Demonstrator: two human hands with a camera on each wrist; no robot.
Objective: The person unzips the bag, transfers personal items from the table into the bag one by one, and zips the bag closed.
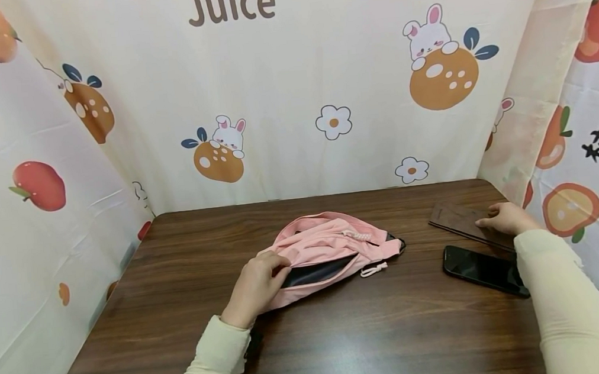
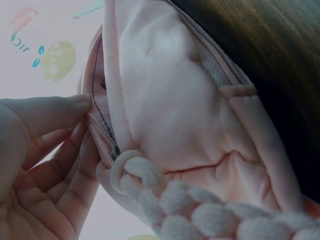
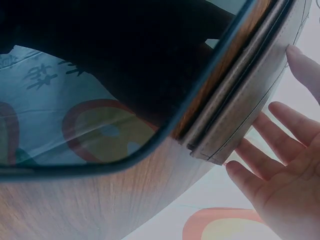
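Note:
A pink waist bag [image 1: 331,246] lies in the middle of the dark wooden table [image 1: 376,334], its long zip open on a dark lining. My left hand [image 1: 274,267] pinches the bag's near edge by the zip opening. In the left wrist view the thumb and fingers [image 2: 55,117] hold the zip edge of the bag [image 2: 175,120], with a white braided pull cord [image 2: 200,207] close by. At the right my right hand [image 1: 488,221] rests with straight fingers [image 3: 280,165] on a flat brown wallet [image 1: 457,218]; its edge [image 3: 240,110] shows in the right wrist view.
A black phone [image 1: 480,269] lies face up just in front of the wallet, partly under my right sleeve; its glossy screen [image 3: 100,75] fills the right wrist view. Printed cloth walls [image 1: 291,92] close off the back and both sides of the table.

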